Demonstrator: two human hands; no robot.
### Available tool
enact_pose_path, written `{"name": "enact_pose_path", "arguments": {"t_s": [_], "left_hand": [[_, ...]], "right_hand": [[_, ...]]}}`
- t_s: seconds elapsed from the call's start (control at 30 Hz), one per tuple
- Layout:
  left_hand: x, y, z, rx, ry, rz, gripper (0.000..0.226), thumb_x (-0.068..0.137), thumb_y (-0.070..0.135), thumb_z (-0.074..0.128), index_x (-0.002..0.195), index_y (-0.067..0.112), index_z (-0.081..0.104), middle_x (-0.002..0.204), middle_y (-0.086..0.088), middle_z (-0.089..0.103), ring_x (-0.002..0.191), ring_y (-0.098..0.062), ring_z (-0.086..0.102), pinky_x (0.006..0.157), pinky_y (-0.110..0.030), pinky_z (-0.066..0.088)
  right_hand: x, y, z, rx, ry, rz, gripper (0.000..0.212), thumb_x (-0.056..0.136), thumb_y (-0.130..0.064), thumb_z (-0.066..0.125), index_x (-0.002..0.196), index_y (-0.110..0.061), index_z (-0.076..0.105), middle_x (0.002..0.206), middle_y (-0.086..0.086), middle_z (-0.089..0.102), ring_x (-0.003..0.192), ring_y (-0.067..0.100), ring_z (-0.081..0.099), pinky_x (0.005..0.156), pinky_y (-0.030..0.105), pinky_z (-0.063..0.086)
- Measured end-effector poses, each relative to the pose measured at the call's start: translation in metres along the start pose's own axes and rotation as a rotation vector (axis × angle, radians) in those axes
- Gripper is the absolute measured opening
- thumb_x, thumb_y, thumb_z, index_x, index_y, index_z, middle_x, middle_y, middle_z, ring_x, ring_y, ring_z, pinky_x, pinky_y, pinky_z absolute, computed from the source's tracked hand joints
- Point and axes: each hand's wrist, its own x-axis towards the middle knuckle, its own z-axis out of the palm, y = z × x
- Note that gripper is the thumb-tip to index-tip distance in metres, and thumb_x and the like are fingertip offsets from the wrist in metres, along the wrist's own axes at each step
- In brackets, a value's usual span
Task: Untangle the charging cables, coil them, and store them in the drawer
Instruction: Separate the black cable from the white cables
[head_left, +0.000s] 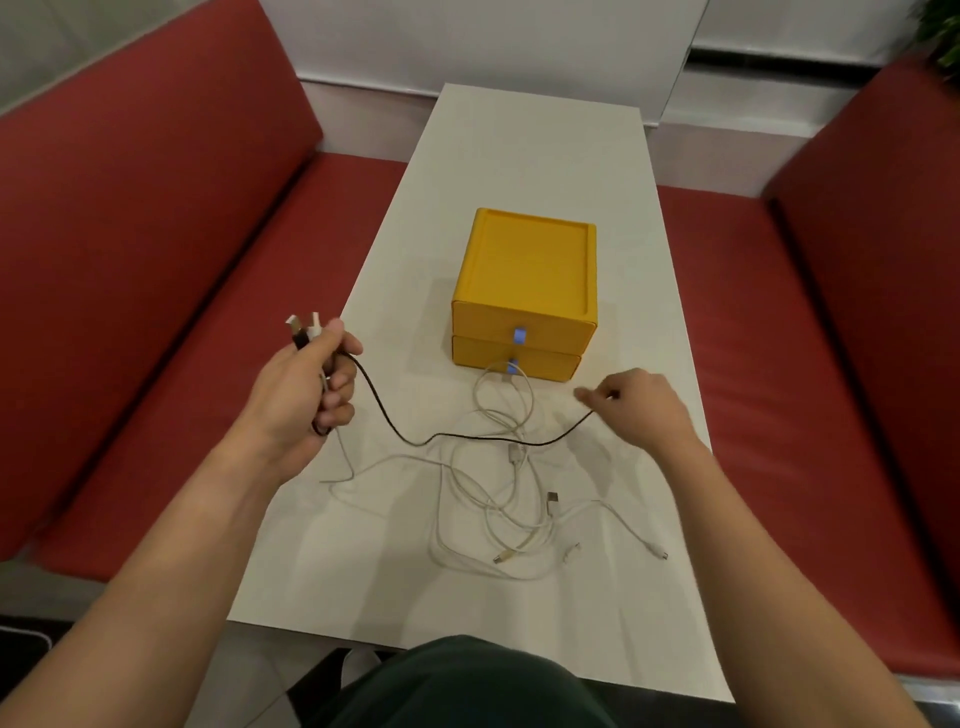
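A tangle of white cables (498, 499) lies on the white table (519, 156) in front of a yellow two-drawer box (524, 291); both drawers are closed. My left hand (306, 384) grips several cable plug ends, black and white, above the table's left edge. A black cable (415, 439) runs from that hand across the white tangle to my right hand (639, 405), which pinches it to the right of the box.
Red cushioned benches (156, 218) flank the table on both sides. Blue pull tabs (519, 335) mark the drawer fronts. One white cable loop touches the lower drawer. My dark-clad lap sits at the table's near edge.
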Motion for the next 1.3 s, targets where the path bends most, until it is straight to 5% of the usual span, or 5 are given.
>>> {"name": "enact_pose_path", "arguments": {"t_s": [0.4,0.57,0.7,0.9,1.3], "left_hand": [[0.008,0.011,-0.013,0.676,0.175,0.290,0.049,0.098,0.063,0.050,0.080,0.021,0.065,0.063,0.008,0.054,0.056,-0.015,0.046,0.055,-0.032,0.040],[-0.011,0.011,0.013,0.771,0.040,0.351,0.057,0.101,0.064,0.044,0.102,0.011,0.065,0.102,0.006,0.072,0.100,-0.011,0.069,0.090,-0.037,0.054],[-0.027,0.029,0.028,0.632,0.005,0.449,0.054,0.103,0.059,0.044,0.097,0.008,0.060,0.081,0.022,0.057,0.076,0.011,0.054,0.072,-0.010,0.039],[-0.037,0.073,0.019,0.102,0.022,0.454,0.056,0.108,0.050,0.038,0.066,0.019,0.057,0.073,-0.002,0.057,0.071,-0.014,0.056,0.079,-0.028,0.049],[-0.037,0.065,-0.004,-0.211,-0.191,0.129,0.022,0.098,0.029,0.048,0.078,0.023,0.041,0.065,0.005,0.027,0.055,-0.009,0.021,0.046,-0.022,0.025]], "right_hand": [[-0.026,0.092,-0.021,-0.380,-0.130,0.323,0.023,0.092,-0.048,0.063,0.093,-0.027,0.072,0.109,0.000,0.068,0.109,0.028,0.057,0.099,0.048,0.040],[-0.049,-0.029,-0.014,0.091,0.034,-0.172,0.045,0.090,-0.048,0.073,0.130,-0.028,0.067,0.141,-0.004,0.060,0.127,0.020,0.056,0.101,0.036,0.047],[-0.089,-0.165,-0.018,0.630,-0.309,-0.522,0.099,0.075,-0.063,0.081,0.157,-0.036,0.034,0.152,-0.020,0.050,0.140,-0.006,0.043,0.115,0.022,0.036],[-0.091,-0.199,-0.002,0.599,-0.230,-0.682,0.027,0.109,-0.032,0.048,0.122,-0.022,0.069,0.084,-0.020,0.069,0.076,0.011,0.068,0.074,0.025,0.051],[-0.121,-0.122,0.023,0.003,-0.424,-0.620,0.080,0.095,-0.074,0.042,0.162,-0.039,0.016,0.150,-0.014,0.045,0.139,0.011,0.043,0.113,0.034,0.041]]}}
